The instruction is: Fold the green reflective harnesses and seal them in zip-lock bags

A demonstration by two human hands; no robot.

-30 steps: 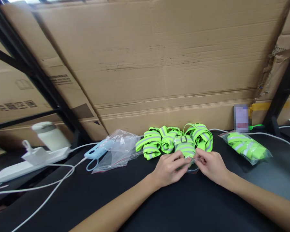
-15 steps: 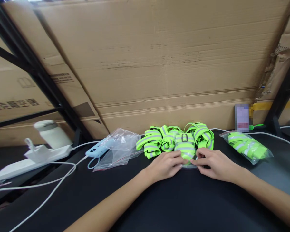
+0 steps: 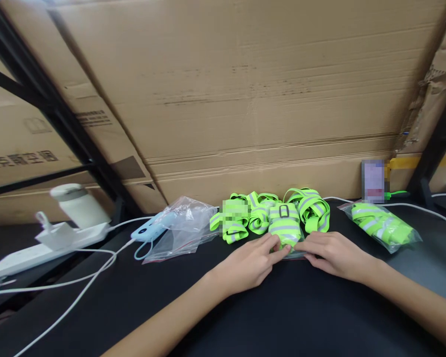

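Observation:
A folded neon-green reflective strap (image 3: 284, 225) with a dark buckle on top lies in a clear plastic bag (image 3: 295, 255) in front of me. My left hand (image 3: 253, 260) is at the bag's near left corner, its index finger stretched along the strap's near end and the other fingers curled. From the right, my right hand (image 3: 334, 253) pinches the bag's near edge, fingertips close to those of the left. Loose bundled reflective straps rest just behind, one bundle (image 3: 235, 220) to the left and another (image 3: 314, 210) to the right.
A bagged strap (image 3: 384, 225) lies at the right. Left are clear plastic bags (image 3: 188, 230), a light-blue phone (image 3: 152, 228), white cables, a power strip (image 3: 48, 250) and a white bottle (image 3: 80, 206). Cardboard (image 3: 245, 99) stands behind the black table (image 3: 282, 312).
My left hand has drawn slightly back towards me and straightened its index finger. My right hand's fingers have flattened at the bag's edge. The strap inside stays in nearly the same place.

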